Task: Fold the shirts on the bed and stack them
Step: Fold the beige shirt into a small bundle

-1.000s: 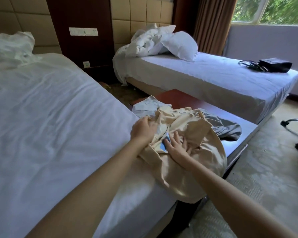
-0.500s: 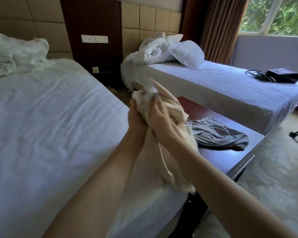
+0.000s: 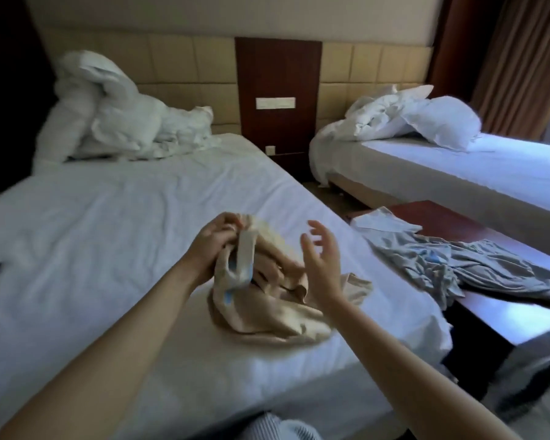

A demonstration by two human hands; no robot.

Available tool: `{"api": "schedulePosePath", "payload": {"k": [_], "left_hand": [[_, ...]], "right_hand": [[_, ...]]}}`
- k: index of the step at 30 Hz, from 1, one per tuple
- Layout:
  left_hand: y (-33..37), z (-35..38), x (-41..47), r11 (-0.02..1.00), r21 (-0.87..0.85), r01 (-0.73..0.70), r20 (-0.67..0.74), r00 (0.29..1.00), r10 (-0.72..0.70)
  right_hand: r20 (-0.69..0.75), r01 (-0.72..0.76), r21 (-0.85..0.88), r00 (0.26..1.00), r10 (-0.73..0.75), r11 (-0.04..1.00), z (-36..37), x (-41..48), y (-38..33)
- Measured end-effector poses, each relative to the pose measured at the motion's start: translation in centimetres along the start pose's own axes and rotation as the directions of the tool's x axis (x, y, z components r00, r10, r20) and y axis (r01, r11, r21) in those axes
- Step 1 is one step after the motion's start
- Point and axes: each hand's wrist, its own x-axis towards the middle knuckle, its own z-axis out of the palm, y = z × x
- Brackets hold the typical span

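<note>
My left hand (image 3: 211, 246) pinches a band of the beige shirt (image 3: 267, 315) at its far left end and lifts that edge off the sheet. My right hand (image 3: 323, 265) holds nothing, its fingers spread wide in the air just right of the heap. The shirt lies crumpled between my hands on the right side of the near bed (image 3: 92, 249), spilling toward me. It is too bunched to show a clear long axis, though the bulk trails from my left hand's grip toward the near right.

I judge that my right hand, the free one beside the loose cloth, needs to find a matching edge so I can spread the shirt flat. Further right, a grey shirt (image 3: 477, 268) sprawls unfolded on the wooden bench (image 3: 442, 217), well apart from my hands.
</note>
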Motion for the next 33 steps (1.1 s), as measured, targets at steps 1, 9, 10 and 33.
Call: {"api": "schedulePosePath", "payload": {"k": [1, 9, 10, 33], "left_hand": [[0.3, -1.2, -1.4, 0.997, 0.073, -0.017, 0.040, 0.999, 0.015], [-2.7, -7.6, -9.4, 0.540, 0.822, -0.179, 0.465, 0.759, -0.456], [-3.5, -8.1, -9.7, 0.632, 0.765, -0.121, 0.423, 0.835, -0.352], [3.2, -9.2, -8.0, 0.777, 0.626, -0.061, -0.161, 0.965, 0.206]], "right_hand": [[0.063, -0.177, 0.007, 0.982, 0.176, 0.984, 0.7, 0.4, 0.4], [0.361, -0.441, -0.347, 0.752, 0.552, 0.828, 5.8, -3.9, 0.4], [0.336, -0.403, -0.291, 0.806, 0.487, 0.868, 5.8, -4.3, 1.0], [0.127, -0.307, -0.502, 0.899, 0.420, 0.809, -1.8, -0.6, -2.9]]}}
